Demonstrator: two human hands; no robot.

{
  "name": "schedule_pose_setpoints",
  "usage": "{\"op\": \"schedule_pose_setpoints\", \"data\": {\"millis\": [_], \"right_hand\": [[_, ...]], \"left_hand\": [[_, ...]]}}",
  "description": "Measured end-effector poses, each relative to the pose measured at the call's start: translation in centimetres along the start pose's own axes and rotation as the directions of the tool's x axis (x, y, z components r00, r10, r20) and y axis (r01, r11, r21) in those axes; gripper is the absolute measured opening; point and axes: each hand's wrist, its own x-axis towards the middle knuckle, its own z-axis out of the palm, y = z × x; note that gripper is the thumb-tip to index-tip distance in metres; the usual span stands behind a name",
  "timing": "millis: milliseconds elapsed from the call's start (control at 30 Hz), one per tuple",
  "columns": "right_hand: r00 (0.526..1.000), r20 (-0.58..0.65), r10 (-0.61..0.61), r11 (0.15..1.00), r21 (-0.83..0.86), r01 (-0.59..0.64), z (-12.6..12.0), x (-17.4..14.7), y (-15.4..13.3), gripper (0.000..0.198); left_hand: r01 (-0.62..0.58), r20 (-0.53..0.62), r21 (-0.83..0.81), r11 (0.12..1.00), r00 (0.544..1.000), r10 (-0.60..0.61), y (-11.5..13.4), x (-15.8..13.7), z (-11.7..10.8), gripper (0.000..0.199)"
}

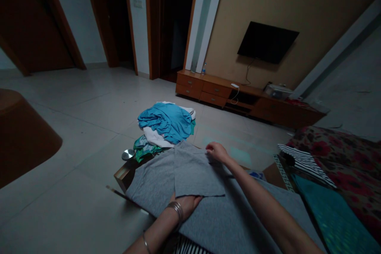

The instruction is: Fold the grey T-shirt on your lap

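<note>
Across the low tabletop (121, 175) lies a grey garment (208, 202), spread flat and covering most of it, with one folded flap laid over its middle. Beyond it, at the far end of the tabletop, sits a heap of clothes (166, 123) (bright blue cloth on top, white and green beneath). On the right, a floral-covered seat (342, 154) carries a black-and-white striped cloth (303, 162) and a teal sheet (330, 214). Farther back, a wooden TV cabinet (226, 91) runs along the wall under a dark screen (266, 41). The left hand (187, 203), bangles on its wrist, rests flat on the garment with its fingers tucked under the near edge of the flap, so its grip is hard to judge. The right hand (217, 151) pinches the flap's far corner, fingers closed on the fabric. A small round metal object (128, 154), perhaps a lid, lies just beside the heap.
</note>
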Motion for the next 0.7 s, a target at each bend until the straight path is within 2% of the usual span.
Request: {"op": "schedule_pose_setpoints", "data": {"millis": [133,233,400,567,700], "right_hand": [[0.999,0.042,0.023,1.000,0.005,-0.024,2.1,2.4,1.0,0.036],[0.995,0.102,0.019,0.998,0.057,-0.025,2.5,3.0,1.3,0.027],[0.994,0.098,0.047,0.975,0.211,-0.067,0.9,3.8,2.4,0.015],[0.992,0.044,0.119,0.934,0.333,-0.127,-1.1,4.0,3.7,0.026],[0.988,0.140,0.068,0.914,0.388,-0.118,-1.3,4.0,3.8,0.033]], "left_hand": [[0.048,0.005,-0.061,0.997,0.999,-0.048,0.6,-0.2,-0.8,0.052],[0.042,0.019,-0.055,0.998,0.999,-0.041,0.7,-0.2,-1.1,0.052],[0.030,0.049,-0.041,0.999,0.998,-0.028,0.3,-0.1,-0.8,0.048],[0.032,0.022,-0.047,0.998,0.999,-0.031,-0.2,0.0,-0.1,0.053],[0.022,0.017,-0.052,0.998,1.000,-0.021,-0.5,0.2,0.5,0.053]]}}
